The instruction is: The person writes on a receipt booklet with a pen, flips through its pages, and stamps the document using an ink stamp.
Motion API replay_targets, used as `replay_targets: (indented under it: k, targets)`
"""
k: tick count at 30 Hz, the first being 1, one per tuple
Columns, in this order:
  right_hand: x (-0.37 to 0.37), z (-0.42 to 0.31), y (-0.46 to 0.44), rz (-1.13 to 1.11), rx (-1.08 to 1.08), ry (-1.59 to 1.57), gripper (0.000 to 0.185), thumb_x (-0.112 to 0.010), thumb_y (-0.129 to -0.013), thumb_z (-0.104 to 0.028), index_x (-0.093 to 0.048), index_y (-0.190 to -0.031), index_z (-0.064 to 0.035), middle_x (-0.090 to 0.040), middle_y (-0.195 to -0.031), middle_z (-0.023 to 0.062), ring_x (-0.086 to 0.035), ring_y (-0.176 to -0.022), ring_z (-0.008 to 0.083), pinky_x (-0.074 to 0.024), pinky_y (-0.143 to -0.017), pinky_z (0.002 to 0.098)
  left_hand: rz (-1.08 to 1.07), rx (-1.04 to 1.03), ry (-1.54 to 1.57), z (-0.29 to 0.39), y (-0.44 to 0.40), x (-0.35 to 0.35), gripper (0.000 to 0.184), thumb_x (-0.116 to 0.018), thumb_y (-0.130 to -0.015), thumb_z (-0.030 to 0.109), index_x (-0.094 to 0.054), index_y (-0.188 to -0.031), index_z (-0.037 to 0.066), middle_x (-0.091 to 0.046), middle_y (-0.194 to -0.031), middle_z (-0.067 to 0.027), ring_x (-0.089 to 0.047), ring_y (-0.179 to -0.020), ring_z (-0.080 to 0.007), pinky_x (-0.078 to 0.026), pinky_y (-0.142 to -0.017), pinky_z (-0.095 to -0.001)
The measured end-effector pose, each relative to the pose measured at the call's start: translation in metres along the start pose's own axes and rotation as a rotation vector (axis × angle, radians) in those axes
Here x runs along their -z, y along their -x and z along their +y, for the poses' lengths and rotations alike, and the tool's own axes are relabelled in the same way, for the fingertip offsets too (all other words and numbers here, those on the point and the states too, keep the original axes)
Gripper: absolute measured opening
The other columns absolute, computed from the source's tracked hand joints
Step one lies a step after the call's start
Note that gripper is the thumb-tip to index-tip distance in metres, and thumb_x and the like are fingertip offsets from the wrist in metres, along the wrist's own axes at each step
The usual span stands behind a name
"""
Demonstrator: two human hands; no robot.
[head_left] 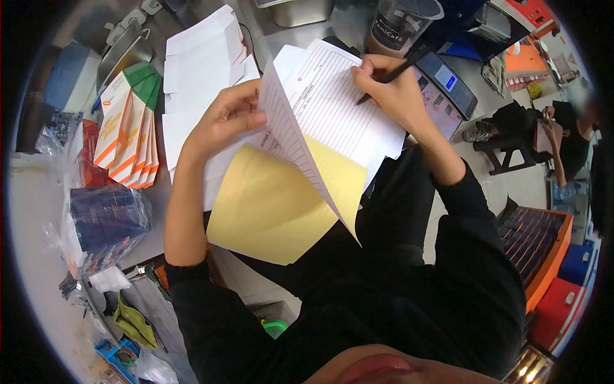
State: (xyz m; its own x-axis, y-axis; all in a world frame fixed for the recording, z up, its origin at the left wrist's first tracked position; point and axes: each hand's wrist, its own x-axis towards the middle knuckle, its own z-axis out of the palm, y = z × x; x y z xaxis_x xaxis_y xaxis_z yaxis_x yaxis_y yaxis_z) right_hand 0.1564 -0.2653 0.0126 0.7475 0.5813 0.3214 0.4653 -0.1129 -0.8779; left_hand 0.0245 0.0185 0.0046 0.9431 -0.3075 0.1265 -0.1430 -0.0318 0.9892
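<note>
My right hand [390, 86] grips a black pen [408, 64], its tip down on a white printed form [332, 96] with ruled lines. My left hand [227, 118], fingers bent, holds the edge of a raised lined sheet [288, 121], which stands up between my hands. Beneath and in front of that sheet spread yellow sheets [268, 205], curling over my lap. A phone [444, 83] with a lit screen lies just right of my right hand. More white papers [201, 64] lie beyond and under my left hand.
A plastic cup [400, 29] stands at the back beside a metal container [297, 9]. Orange-and-white folded packets [128, 134] and a plastic-wrapped dark stack [109, 217] sit at left. At right are an orange crate [540, 249], a black stool [505, 144] and a seated person [569, 137].
</note>
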Motion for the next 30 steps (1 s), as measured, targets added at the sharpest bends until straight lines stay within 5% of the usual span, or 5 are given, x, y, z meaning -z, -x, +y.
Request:
replay_targets:
  k: [5,11,16,22,30]
  targets:
    - [0.01,-0.004,0.014,0.058,-0.06,-0.033,0.031,-0.066,-0.094,-0.017,-0.054,-0.067,-0.0072,-0.051,-0.063,-0.0077,-0.045,-0.055,-0.0005,-0.0318,-0.049,0.0186,0.001,0.007,0.002,-0.004,0.0,0.002,0.058,-0.068,-0.084,0.016,-0.054,-0.137,-0.003,-0.067,-0.116,-0.0104,-0.062,-0.101,-0.0181,-0.047,-0.09,-0.0305]
    - [0.013,-0.021,-0.007,0.269,-0.111,-0.37,0.025,-0.061,-0.099,-0.022,-0.064,-0.082,-0.0039,-0.058,-0.073,-0.001,-0.052,-0.058,0.0044,-0.0397,-0.05,0.0194,-0.022,-0.065,-0.113,0.007,-0.005,-0.004,0.025,-0.064,-0.092,0.032,-0.052,-0.087,0.011,-0.072,-0.084,-0.0193,-0.072,-0.091,-0.0336,-0.048,-0.101,-0.054]
    - [-0.016,-0.003,-0.034,-0.18,-0.023,-0.162,0.028,-0.069,-0.093,-0.022,-0.058,-0.075,-0.004,-0.057,-0.068,-0.0015,-0.052,-0.058,0.0053,-0.0421,-0.053,0.0232,-0.002,-0.009,0.065,-0.001,-0.001,-0.002,0.061,-0.068,-0.087,0.02,-0.05,-0.14,-0.004,-0.065,-0.121,-0.0119,-0.061,-0.106,-0.0189,-0.045,-0.097,-0.0323]
    - [-0.026,0.009,-0.042,-0.135,0.041,0.028,0.033,-0.075,-0.081,-0.02,-0.053,-0.064,-0.0022,-0.052,-0.058,0.0002,-0.046,-0.058,0.0065,-0.0408,-0.057,0.0271,0.025,0.0,-0.047,0.005,-0.003,-0.006,0.032,-0.064,-0.092,0.027,-0.049,-0.107,0.004,-0.069,-0.097,-0.0181,-0.067,-0.101,-0.0304,-0.046,-0.1,-0.0466]
    - [-0.018,0.011,-0.026,-0.043,0.008,0.07,0.04,-0.073,-0.088,-0.016,-0.045,-0.062,-0.0049,-0.047,-0.06,-0.006,-0.042,-0.06,0.0011,-0.0343,-0.053,0.0218,0.058,0.042,0.118,0.001,0.001,-0.008,0.062,-0.065,-0.092,0.015,-0.042,-0.146,-0.005,-0.061,-0.128,-0.0135,-0.058,-0.118,-0.021,-0.042,-0.102,-0.033]
